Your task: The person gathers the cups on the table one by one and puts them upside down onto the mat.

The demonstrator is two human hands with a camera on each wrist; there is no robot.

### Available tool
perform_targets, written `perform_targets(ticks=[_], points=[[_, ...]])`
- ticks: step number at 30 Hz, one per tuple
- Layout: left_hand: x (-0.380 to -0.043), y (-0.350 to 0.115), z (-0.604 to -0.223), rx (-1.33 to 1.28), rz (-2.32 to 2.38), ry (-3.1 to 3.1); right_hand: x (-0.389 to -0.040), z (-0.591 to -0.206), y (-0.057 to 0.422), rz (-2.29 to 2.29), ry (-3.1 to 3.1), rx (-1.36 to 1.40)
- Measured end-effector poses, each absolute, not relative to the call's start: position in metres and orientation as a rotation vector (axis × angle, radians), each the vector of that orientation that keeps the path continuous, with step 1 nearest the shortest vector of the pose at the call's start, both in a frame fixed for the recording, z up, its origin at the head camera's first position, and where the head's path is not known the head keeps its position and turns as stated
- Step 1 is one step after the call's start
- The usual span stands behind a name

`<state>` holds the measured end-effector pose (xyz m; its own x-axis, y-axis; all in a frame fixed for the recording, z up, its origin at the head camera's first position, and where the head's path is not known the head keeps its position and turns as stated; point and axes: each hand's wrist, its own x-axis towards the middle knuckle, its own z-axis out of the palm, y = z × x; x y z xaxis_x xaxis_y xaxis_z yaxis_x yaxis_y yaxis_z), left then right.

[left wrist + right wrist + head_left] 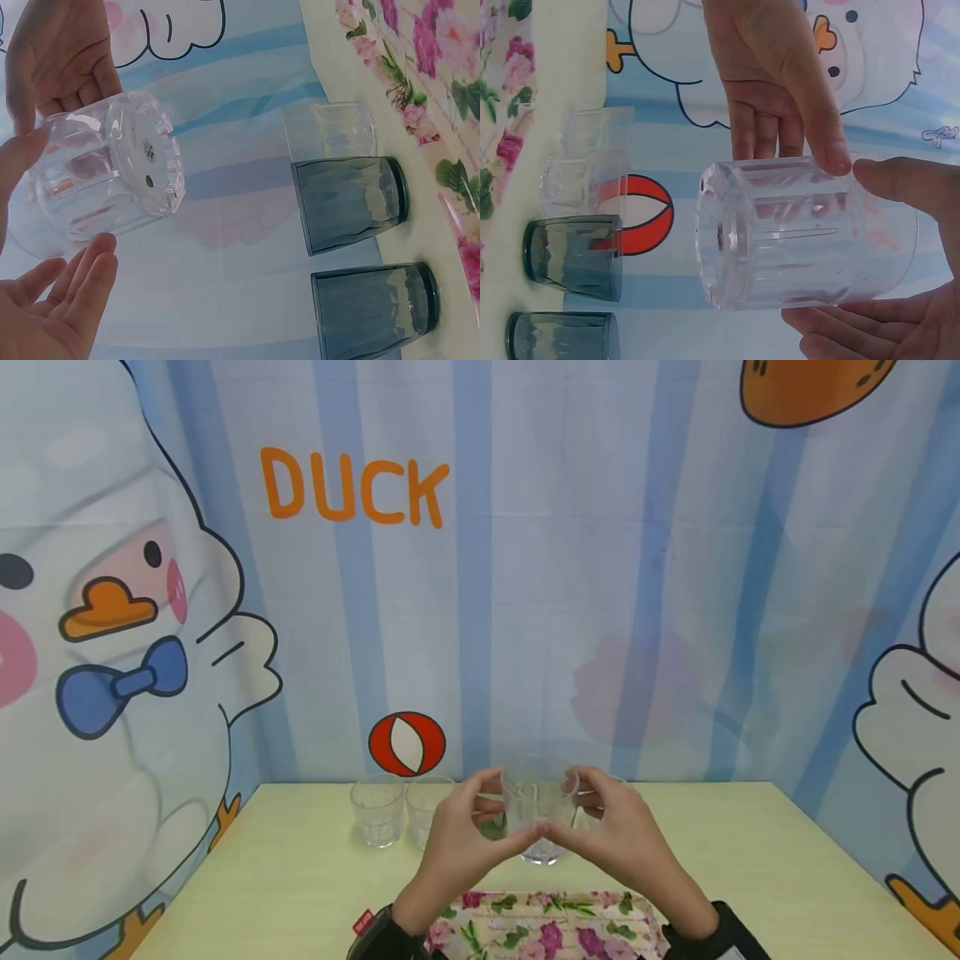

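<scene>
And there it is, the cup (540, 806), grasped between left hand (465, 827) and right hand (618, 822), fingers bent about its sides, thumb tips close together in front! It hangs upright above the table (750, 852), beyond the floral mat (551, 931), dark glasses (349, 204) and clear glasses (378, 817) standing behind.

- A pale yellow worktop (750, 860) meets a blue-and-white striped fabric backdrop (547, 610) along its back edge.
- Beyond the worktop's left edge, a printed white cartoon duck (82, 793) wears a blue bow tie (133, 682).
- Above the back edge: orange "DUCK" lettering (347, 485), a red-and-white printed ball (407, 744).
</scene>
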<state>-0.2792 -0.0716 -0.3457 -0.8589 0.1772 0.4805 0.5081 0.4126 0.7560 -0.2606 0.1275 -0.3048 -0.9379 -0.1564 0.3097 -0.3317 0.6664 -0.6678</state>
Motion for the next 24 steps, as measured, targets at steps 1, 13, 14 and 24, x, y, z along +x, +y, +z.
perform_targets(ticks=[1,13,14,24], points=[[-0.278,-0.072,-0.346,-0.592,-1.429,-2.349,-0.259,-0.305,0.127,1.134,-2.658,0.392],[-0.271,-0.073,-0.348,-0.64,-1.452,-2.333,-0.246,-0.308,0.129,1.192,-2.645,0.35],[-0.271,-0.073,-0.349,-0.64,-1.458,-2.335,-0.246,-0.308,0.129,1.197,-2.646,0.345],[-0.267,-0.076,-0.353,-0.616,-1.475,-2.36,-0.248,-0.312,0.125,1.201,-2.658,0.322]])
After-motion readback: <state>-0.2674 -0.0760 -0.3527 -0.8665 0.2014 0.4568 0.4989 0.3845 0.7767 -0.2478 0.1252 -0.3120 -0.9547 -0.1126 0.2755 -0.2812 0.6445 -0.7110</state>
